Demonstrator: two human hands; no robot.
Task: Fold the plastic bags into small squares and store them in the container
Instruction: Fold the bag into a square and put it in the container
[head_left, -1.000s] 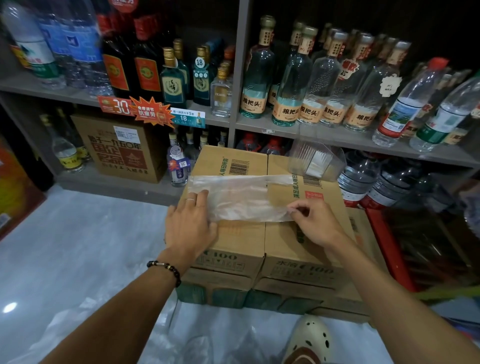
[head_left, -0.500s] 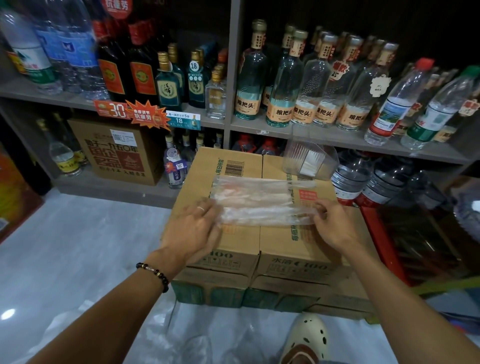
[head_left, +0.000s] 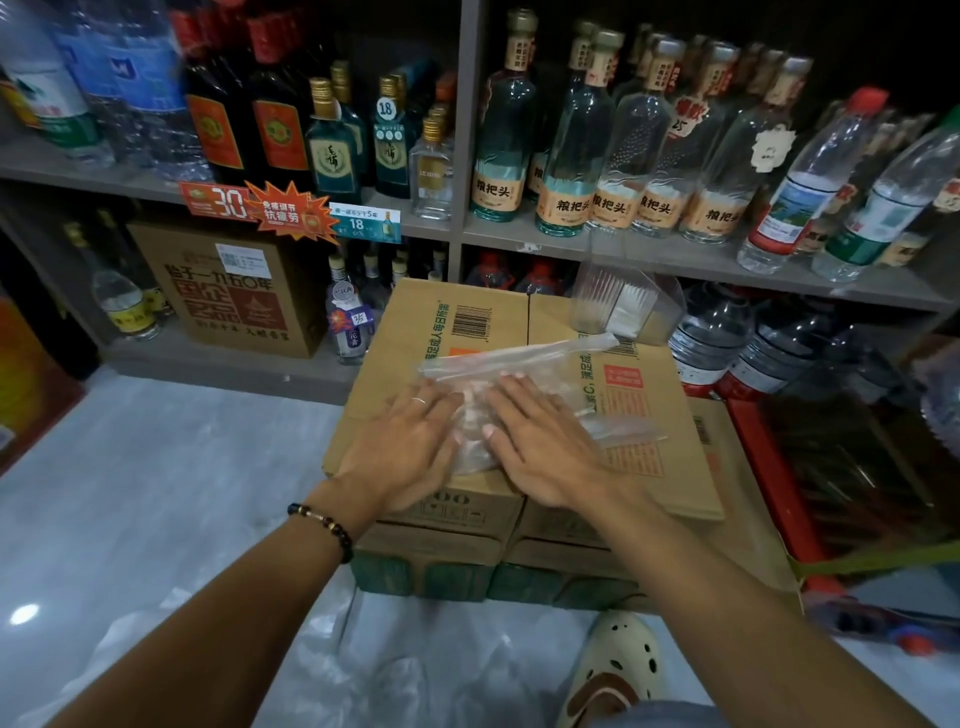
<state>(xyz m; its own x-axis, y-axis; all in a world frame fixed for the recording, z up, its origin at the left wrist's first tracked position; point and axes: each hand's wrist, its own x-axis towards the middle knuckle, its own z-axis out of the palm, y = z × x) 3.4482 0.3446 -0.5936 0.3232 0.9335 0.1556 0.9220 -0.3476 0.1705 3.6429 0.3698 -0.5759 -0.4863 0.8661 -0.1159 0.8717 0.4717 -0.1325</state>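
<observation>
Two hands flattening a thin clear plastic bag (head_left: 524, 364) on stacked brown cardboard boxes (head_left: 415, 332).
Left hand (head_left: 410, 447) and right hand (head_left: 540, 441) side by side, fingers straight, pressing the bag at centre; clear plastic container (head_left: 623, 304) of folded bags at 1 o'clock on the boxes.

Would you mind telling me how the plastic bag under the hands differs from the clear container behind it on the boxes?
The plastic bag lies flat and limp on the cardboard boxes; the clear container stands up, rigid. The left hand and right hand press on the bag; nothing touches the container. The container holds white folded pieces; the bag looks empty. Both are see-through.
</observation>
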